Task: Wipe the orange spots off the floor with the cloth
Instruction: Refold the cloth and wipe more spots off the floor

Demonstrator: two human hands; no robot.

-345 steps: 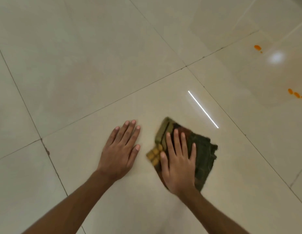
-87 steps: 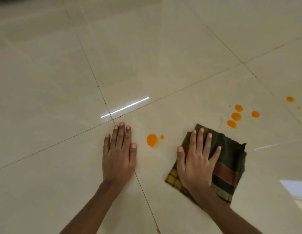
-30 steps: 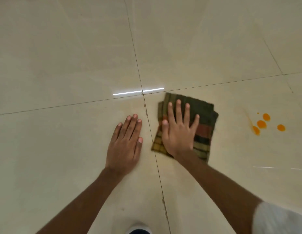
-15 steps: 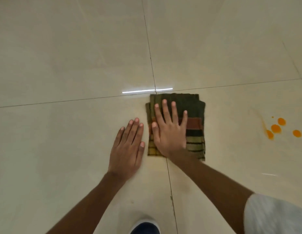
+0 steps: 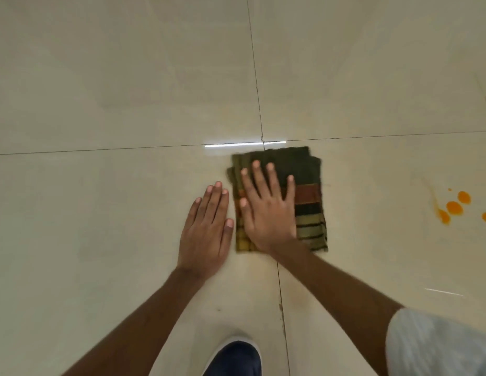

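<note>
The floor (image 5: 100, 77) is glossy cream tile, cut by thin dark grout lines (image 5: 255, 77) that cross just beyond the cloth; a bright strip of reflected light (image 5: 244, 144) lies on that crossing. No walls or furniture show, only tile.

The cloth (image 5: 308, 191), folded into a rough rectangle with dark green, rust and yellow stripes, lies flat on the floor over the grout line that runs toward the person. The right hand (image 5: 266, 210) is spread flat on top of it, fingers splayed, pressing down rather than gripping. The left hand (image 5: 206, 232) lies flat and open on bare tile just beside the cloth's left edge, holding nothing.

The orange spots (image 5: 455, 207) sit in a small cluster well to the right of the cloth, with a faint orange smear trailing up from them. A dark blue shoe (image 5: 233, 359) shows at the bottom edge, and a pale sleeve (image 5: 437, 346) at lower right.
</note>
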